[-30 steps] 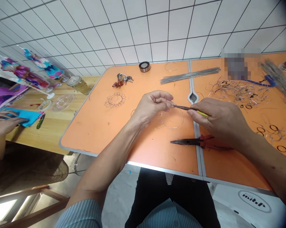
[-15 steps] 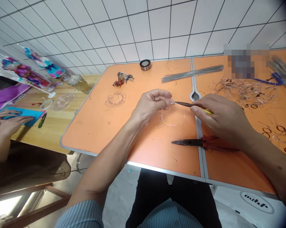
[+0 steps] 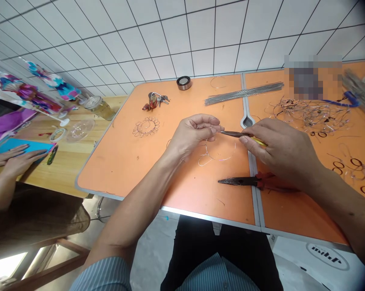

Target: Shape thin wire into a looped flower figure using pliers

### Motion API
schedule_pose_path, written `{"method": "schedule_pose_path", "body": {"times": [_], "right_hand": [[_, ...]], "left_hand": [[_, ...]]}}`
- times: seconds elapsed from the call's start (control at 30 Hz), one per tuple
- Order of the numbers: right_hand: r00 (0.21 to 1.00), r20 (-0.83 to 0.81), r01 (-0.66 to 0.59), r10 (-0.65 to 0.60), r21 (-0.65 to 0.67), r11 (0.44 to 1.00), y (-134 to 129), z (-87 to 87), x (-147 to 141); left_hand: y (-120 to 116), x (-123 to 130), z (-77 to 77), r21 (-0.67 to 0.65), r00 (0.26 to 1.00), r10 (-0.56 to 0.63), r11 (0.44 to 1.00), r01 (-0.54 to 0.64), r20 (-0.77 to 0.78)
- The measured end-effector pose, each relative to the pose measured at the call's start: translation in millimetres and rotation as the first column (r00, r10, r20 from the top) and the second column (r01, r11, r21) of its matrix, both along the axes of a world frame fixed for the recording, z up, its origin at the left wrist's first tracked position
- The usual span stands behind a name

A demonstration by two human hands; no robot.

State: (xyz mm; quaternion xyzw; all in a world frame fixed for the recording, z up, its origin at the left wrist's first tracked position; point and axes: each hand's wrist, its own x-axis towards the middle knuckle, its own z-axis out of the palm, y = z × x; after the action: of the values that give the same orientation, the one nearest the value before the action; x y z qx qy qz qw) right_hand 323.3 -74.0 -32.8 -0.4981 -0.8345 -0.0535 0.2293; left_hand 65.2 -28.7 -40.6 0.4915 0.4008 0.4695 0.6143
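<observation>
Thin silvery wire loop (image 3: 220, 160) is pinched at the fingertips of the left hand (image 3: 191, 135), its fingers half curled; seen over flat orange tabletop (image 3: 110, 165), contact with it cannot be told. Slim dark-metal tool with yellow handle (image 3: 232, 134) is gripped by the nearly closed right hand (image 3: 279, 145), tip set at the left fingertips. Long-nosed, red-handled metal pliers (image 3: 259, 181) are seen lying just below.

The orange table (image 3: 122, 157) bears keys (image 3: 163, 100), a looped wire ring (image 3: 147, 127), red-handled pliers (image 3: 241, 181), straight wires (image 3: 244, 93) and a wire tangle (image 3: 314, 116).
</observation>
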Motion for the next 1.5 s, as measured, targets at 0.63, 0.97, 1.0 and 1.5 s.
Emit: {"method": "schedule_pose_path", "body": {"times": [0.63, 0.97, 1.0, 1.5], "right_hand": [[1.000, -0.023, 0.003, -0.003, -0.017, 1.000, 2.0, 0.1, 0.3], [0.998, -0.057, -0.008, 0.006, -0.037, 0.999, 3.0, -0.3, 1.5], [0.998, -0.062, -0.009, 0.006, -0.040, 0.999, 3.3, -0.6, 1.7], [0.995, -0.094, -0.019, 0.012, -0.068, 0.998, 4.9, -0.1, 2.8]], "left_hand": [[-2.6, 4.4, 11.3, -0.066, 1.000, -0.008, 0.998, 0.008, -0.001], [-3.4, 3.3, 12.9, -0.077, 1.000, 0.006, 0.997, -0.008, -0.022], [-3.0, 2.8, 12.1, -0.075, 1.000, 0.003, 0.997, -0.005, -0.026], [-2.9, 1.3, 11.4, -0.038, 0.998, -0.017, 0.999, 0.015, -0.060]]}}
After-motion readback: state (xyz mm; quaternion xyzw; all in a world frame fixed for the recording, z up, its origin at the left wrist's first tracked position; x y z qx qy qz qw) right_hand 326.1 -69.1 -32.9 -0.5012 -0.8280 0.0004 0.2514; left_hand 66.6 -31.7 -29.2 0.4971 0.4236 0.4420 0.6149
